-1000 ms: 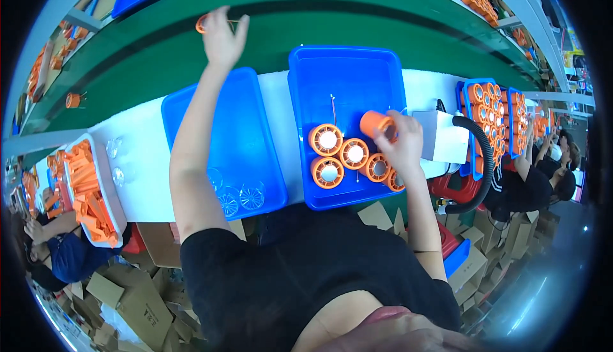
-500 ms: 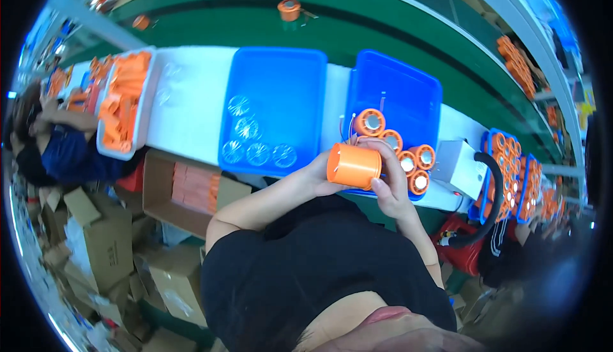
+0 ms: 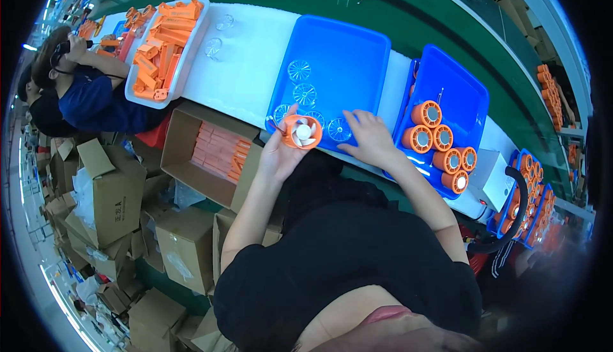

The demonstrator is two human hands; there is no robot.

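My left hand is closed around an orange fan housing, tilted so that its white blades face up and thin wires stick out beside my fingers. Over the near edge of a light blue tray, my right hand has its fingers spread and holds nothing. Its fingertips are right beside a clear ribbed plastic disc; whether they touch it I cannot tell. More of these clear discs lie in the tray, two of them partly behind the housing and my left hand.
At the right, a darker blue tray holds several orange housings. A grey box with a black hose stands beyond it. Leftward are a white bin of orange parts, a cardboard box and a seated person.
The housing has turned from lying sideways in both hands to showing its blades, now in my left hand only. My right hand has let go and reached to the discs. The view has shifted.
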